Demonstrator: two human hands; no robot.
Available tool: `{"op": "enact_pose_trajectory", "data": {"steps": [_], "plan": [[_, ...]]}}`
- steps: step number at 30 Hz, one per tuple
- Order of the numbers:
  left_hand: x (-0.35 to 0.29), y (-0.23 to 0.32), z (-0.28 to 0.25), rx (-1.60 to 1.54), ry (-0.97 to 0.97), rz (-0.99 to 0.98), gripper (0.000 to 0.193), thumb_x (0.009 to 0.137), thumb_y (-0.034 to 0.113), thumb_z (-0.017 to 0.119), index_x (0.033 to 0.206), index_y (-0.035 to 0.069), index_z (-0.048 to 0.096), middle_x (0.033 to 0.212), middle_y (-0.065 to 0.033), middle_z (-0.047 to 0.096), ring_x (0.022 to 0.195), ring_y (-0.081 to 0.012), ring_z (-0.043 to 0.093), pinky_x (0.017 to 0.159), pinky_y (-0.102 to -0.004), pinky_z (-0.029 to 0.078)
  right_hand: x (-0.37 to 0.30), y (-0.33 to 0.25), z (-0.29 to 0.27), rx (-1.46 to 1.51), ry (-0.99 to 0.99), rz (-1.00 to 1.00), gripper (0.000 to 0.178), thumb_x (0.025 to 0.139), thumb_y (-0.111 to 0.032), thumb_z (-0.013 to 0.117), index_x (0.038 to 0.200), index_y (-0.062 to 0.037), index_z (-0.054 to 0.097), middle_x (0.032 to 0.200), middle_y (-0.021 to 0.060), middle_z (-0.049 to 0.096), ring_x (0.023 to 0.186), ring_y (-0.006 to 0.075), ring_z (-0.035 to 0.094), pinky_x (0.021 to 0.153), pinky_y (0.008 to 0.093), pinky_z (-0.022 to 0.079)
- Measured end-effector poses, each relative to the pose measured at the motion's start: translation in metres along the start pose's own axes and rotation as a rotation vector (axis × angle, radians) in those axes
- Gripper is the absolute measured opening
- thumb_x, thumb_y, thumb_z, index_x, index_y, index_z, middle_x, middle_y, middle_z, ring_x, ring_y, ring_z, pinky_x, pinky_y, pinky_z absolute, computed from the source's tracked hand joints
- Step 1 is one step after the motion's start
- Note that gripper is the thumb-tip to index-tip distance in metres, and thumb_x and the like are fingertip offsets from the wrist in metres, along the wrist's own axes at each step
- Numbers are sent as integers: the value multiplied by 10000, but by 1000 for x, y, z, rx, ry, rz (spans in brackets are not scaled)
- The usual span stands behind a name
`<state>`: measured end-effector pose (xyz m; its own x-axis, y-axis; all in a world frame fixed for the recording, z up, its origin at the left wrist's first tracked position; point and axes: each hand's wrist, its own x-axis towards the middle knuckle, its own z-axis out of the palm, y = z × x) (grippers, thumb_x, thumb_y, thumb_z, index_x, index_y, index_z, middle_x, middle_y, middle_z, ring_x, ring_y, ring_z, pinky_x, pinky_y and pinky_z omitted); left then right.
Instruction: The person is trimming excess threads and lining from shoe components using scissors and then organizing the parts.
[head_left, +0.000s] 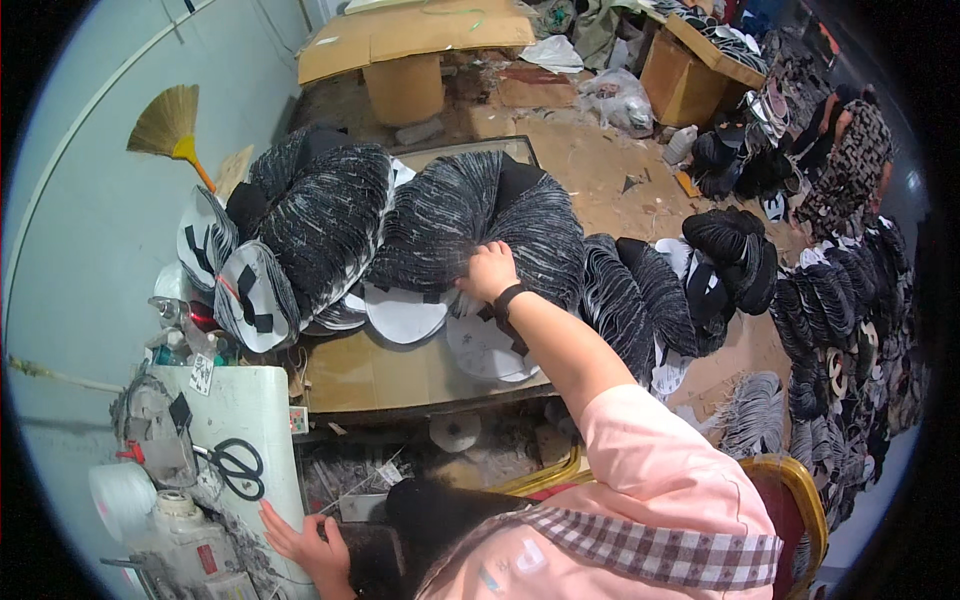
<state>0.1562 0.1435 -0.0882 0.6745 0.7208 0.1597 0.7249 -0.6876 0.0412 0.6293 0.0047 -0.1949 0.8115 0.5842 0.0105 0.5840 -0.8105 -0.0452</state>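
My right hand (490, 272), a black band at its wrist, reaches over a table. Its fingers are curled into a fanned bundle of black fabric pieces (430, 215). Their tips are partly hidden, but they seem to grip its edge. White rounded pieces (405, 314) with black tabs stick out underneath. A second thick black bundle (315, 225) lies to the left. My left hand (310, 548) is open at the lower left, thumb apart from the fingers, holding nothing. It is beside the pale sewing machine (240, 385), below black-handled scissors (240, 468) lying on it.
More stacked pieces (640, 290) continue along the table's right side. A straw broom (170, 130) leans at the left wall. Cardboard boxes (405, 85) stand beyond the table. A gold-framed chair (800, 490) is at my right. Another person (850, 165) bends at the far right.
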Motion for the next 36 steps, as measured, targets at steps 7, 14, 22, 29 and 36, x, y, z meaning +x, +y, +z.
{"op": "enact_pose_trajectory", "data": {"steps": [7,14,22,29,36], "plan": [[10,13,-1,-56,-70,38,214,790,267,560,754,57,586,1479,-250,95,1362,-416,68,1056,-585,57,-48,16,9,138,259,-46,419,785,-350,590,1083,-55,608,1101,139,576,1174,292,435,1072,466,218],[3,-33,12,-150,-238,-31,328,900,398,509,949,119,673,991,-179,635,965,-392,531,926,-481,343,-153,91,-13,1114,587,523,231,810,-100,538,1009,-38,636,995,148,640,948,261,605,865,334,454],[14,-4,10,96,-58,163,300,872,429,541,948,174,678,1379,-289,298,1256,-445,284,990,-573,225,-282,326,195,1158,564,1779,345,741,-268,642,920,27,657,877,187,648,806,275,616,714,366,469],[12,9,-7,124,-63,126,307,863,407,559,907,132,688,1419,-293,216,1279,-444,251,994,-584,205,-244,333,194,1218,448,1668,513,694,-274,706,980,139,599,1070,232,607,984,309,594,836,339,445],[16,19,-20,145,-155,39,321,872,399,542,914,117,689,1362,-322,302,1264,-448,272,988,-578,237,-227,351,239,1731,287,1558,382,842,-250,544,1064,60,571,1038,166,628,893,319,617,769,399,497]]}}
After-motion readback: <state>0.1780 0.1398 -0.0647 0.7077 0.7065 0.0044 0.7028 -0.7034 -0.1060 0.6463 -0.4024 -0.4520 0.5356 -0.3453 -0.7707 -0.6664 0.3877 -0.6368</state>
